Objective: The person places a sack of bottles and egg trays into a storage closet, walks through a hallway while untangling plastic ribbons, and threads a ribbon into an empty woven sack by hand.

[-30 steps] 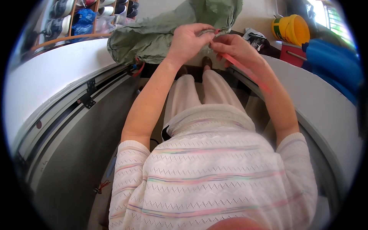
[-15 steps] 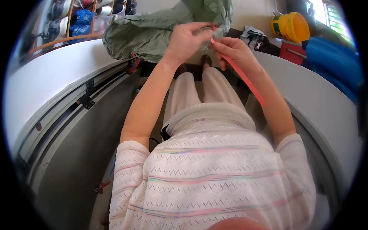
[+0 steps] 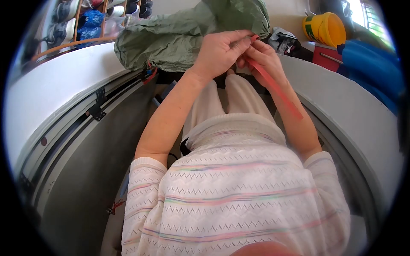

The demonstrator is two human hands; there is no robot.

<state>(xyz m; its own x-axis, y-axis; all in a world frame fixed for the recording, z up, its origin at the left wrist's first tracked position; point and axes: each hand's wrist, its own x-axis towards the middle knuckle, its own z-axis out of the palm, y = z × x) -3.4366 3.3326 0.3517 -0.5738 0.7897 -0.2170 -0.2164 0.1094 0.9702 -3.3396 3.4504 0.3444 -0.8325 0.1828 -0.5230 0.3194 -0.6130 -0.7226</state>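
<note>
A flat red ribbon (image 3: 275, 87) runs between my fingertips, and its long loose tail hangs down over my right forearm. My left hand (image 3: 222, 51) is closed, thumb and fingers pinching the ribbon near its upper end. Close against it, my right hand (image 3: 262, 62) is also closed on the ribbon. Just behind both hands spreads a crumpled green plastic sheet or bag (image 3: 171, 45). Whether my fingertips also grip its edge is hidden.
Shoes fill a wooden rack (image 3: 77, 25) at the upper left, with a blue plastic bag (image 3: 90, 24) among them. White curved ledges flank me. At the upper right are a yellow bucket (image 3: 329, 30), blue cloth (image 3: 371, 68) and a dark crumpled bag (image 3: 284, 40).
Both hands have shifted slightly right and drawn closer together at the ribbon. The ribbon's tail has swung a little right. The green sheet's right side has moved slightly right.
</note>
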